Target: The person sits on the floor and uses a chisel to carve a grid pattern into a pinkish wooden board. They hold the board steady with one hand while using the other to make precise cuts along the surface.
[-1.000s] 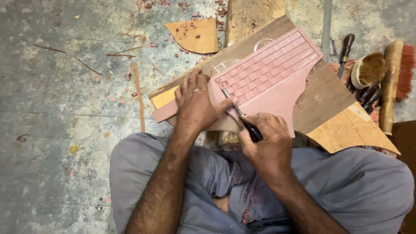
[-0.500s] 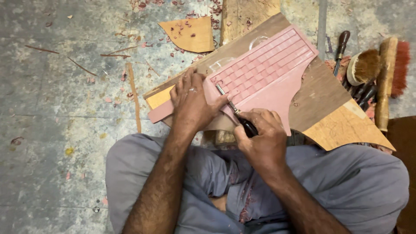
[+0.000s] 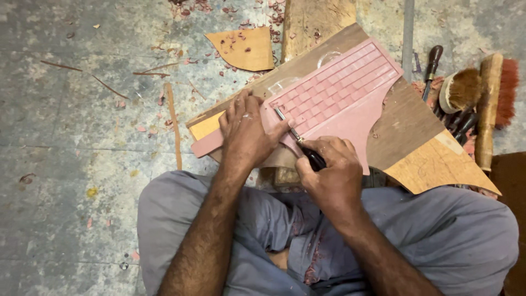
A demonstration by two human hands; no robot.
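A pink sheet [image 3: 342, 93] scored into a grid of small rectangles lies on a wooden board [image 3: 408, 118] in front of my knees. My left hand [image 3: 246, 131] presses flat on the sheet's near left end. My right hand [image 3: 331, 172] grips a dark-handled carving tool [image 3: 301, 141]. Its thin metal blade touches the pink sheet just right of my left thumb.
A brush [image 3: 463, 87], a wooden-backed red brush [image 3: 493, 104] and several dark-handled tools [image 3: 433, 60] lie at the right. A cut plywood piece [image 3: 244, 49], a plank [image 3: 315, 19], thin wood strips [image 3: 173, 131] and pink shavings litter the concrete floor.
The view has shifted slightly. The blade tip has crept a little along the pink sheet near my left thumb; both hands stay in place.
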